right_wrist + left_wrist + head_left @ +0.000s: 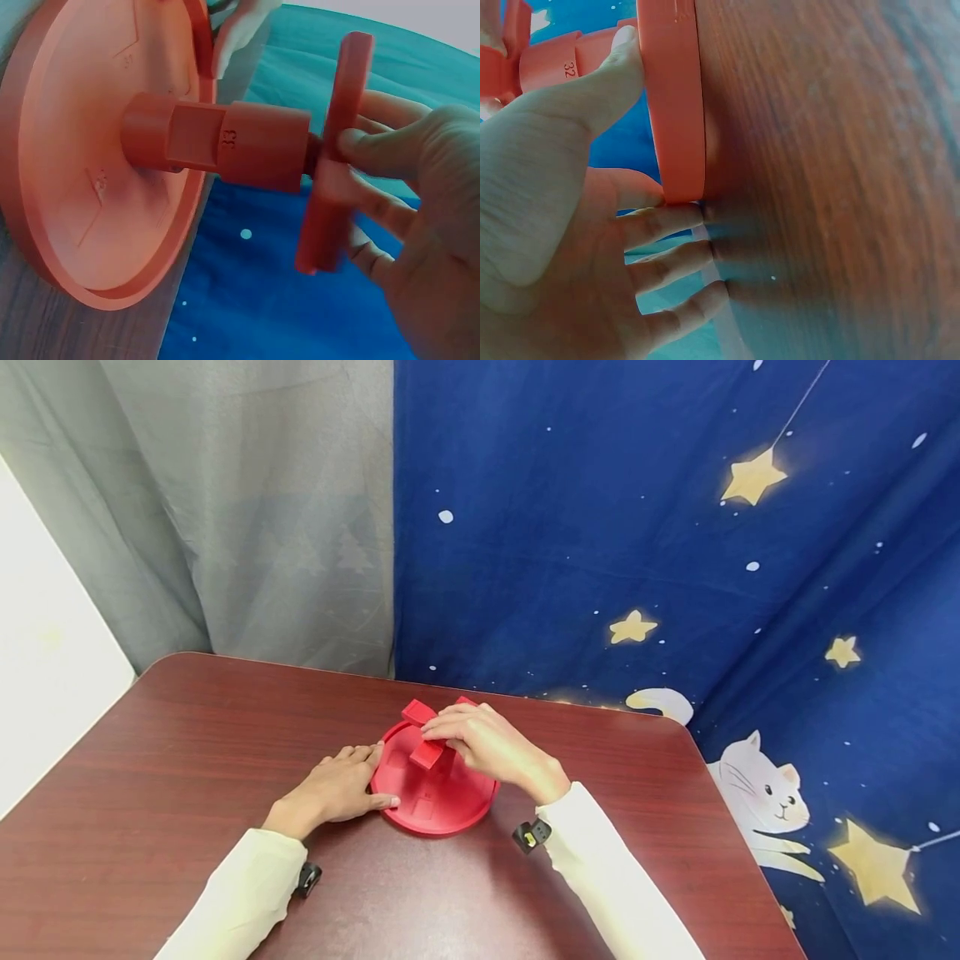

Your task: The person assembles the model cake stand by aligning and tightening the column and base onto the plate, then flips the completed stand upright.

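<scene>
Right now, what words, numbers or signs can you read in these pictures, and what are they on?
"33", sideways on the red post, in the right wrist view.
"32", sideways on the post, in the left wrist view.
Small marks inside the red dish: too blurred to read.
No words or brand names that I can read.

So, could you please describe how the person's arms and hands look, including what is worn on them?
The left sleeve and right sleeve are long and off-white. The left hand and right hand show no gloves or rings. A small black device sits by the left wrist; another black device, marked yellow-green, by the right.
</scene>
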`<action>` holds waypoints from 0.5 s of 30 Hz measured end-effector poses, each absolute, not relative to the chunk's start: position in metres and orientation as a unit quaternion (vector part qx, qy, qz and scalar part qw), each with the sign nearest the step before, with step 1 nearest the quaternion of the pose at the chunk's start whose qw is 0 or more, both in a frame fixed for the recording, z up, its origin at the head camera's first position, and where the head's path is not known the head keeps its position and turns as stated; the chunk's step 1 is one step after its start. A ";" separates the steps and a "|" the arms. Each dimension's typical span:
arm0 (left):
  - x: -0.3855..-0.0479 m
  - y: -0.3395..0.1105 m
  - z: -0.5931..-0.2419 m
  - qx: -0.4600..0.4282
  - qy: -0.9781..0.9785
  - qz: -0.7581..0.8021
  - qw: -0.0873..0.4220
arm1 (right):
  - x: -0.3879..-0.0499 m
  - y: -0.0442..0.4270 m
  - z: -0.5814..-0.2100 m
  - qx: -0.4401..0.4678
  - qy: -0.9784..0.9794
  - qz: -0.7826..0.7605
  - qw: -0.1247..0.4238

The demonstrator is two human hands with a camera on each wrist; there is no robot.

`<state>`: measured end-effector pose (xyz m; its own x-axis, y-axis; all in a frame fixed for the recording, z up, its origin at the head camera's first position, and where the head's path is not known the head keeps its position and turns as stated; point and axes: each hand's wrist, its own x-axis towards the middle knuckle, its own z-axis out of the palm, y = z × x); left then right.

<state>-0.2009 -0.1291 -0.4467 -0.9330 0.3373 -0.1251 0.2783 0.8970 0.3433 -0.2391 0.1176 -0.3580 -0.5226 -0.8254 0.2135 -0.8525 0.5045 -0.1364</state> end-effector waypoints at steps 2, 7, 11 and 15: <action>-0.201 -0.128 -0.446 0.161 0.969 0.162 0.091 | -0.238 0.117 -0.359 0.480 -0.869 0.104 0.064; -0.200 -0.128 -0.445 0.162 0.969 0.163 0.091 | -0.237 0.115 -0.361 0.451 -0.882 0.114 0.071; -0.200 -0.129 -0.445 0.161 0.969 0.163 0.091 | -0.236 0.110 -0.363 0.427 -0.893 0.127 0.071; -0.201 -0.129 -0.446 0.161 0.969 0.165 0.091 | -0.233 0.104 -0.365 0.406 -0.902 0.118 0.085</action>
<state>-0.2011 -0.1295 -0.4463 -0.9317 0.3412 -0.1242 0.2810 0.8942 0.3484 -0.2327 0.1036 -0.3646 -0.6554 -0.7129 0.2494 -0.7530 0.6423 -0.1427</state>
